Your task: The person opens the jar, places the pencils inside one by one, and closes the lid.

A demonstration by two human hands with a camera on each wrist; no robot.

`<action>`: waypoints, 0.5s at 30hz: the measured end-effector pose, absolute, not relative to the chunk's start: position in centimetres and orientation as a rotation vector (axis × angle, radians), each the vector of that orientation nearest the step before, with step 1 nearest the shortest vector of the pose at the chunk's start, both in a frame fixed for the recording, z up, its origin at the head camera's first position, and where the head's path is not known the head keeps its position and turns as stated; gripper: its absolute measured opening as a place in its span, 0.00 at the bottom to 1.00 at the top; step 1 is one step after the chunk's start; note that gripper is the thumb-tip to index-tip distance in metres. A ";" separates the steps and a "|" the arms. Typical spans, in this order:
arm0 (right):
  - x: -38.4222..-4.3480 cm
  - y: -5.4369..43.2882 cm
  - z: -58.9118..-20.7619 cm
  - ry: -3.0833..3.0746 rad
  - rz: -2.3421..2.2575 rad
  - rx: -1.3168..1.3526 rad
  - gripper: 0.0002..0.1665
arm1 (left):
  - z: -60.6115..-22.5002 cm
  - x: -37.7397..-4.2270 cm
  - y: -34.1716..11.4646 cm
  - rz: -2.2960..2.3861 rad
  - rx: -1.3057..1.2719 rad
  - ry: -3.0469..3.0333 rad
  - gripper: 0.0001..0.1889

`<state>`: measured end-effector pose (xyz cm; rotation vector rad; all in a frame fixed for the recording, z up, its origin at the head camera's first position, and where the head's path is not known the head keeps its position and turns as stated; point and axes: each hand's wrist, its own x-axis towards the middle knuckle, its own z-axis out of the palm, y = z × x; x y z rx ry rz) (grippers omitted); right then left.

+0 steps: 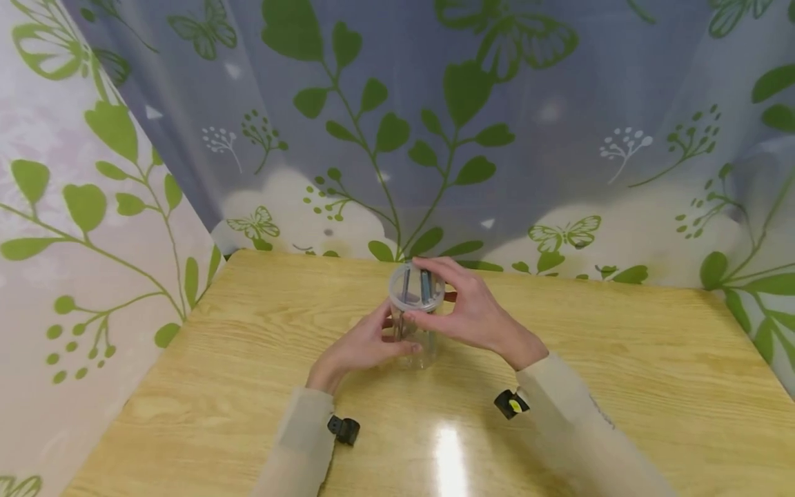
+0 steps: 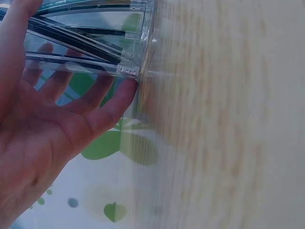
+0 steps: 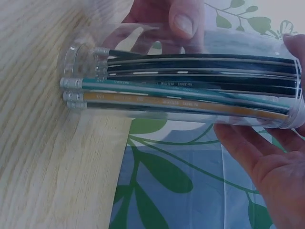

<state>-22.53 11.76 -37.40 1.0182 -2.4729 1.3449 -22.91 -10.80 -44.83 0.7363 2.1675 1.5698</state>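
Observation:
A clear plastic jar point(image 1: 425, 357) stands upright on the table, with a translucent round lid point(image 1: 415, 286) at its top. Inside it are several pencils point(image 3: 176, 89), dark, teal and one orange, their metal-ferruled ends toward the jar's base. My left hand point(image 1: 366, 343) holds the jar's body from the left, thumb across the near side and fingers behind it. Around the lid's rim from the right curl the thumb and fingers of my right hand point(image 1: 475, 310). In the left wrist view, the little finger lies near the jar's bottom edge.
The wood-grain table point(image 1: 248, 324) reaches back to a blue curtain point(image 1: 546, 138) printed with green leaves and butterflies. A pale printed curtain point(image 1: 56, 276) hangs along the left side. Each wrist wears a small black camera point(image 1: 344, 430).

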 end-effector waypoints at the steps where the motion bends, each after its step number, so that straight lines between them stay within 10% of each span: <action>1: -22.5 11.7 -37.4 -2.470 1.349 1.019 0.44 | -44.8 -22.9 -10.8 1.569 0.728 2.170 0.51; 15: -22.2 11.8 -38.0 -2.482 1.372 0.932 0.46 | -44.6 -22.9 -10.9 1.555 0.704 2.191 0.50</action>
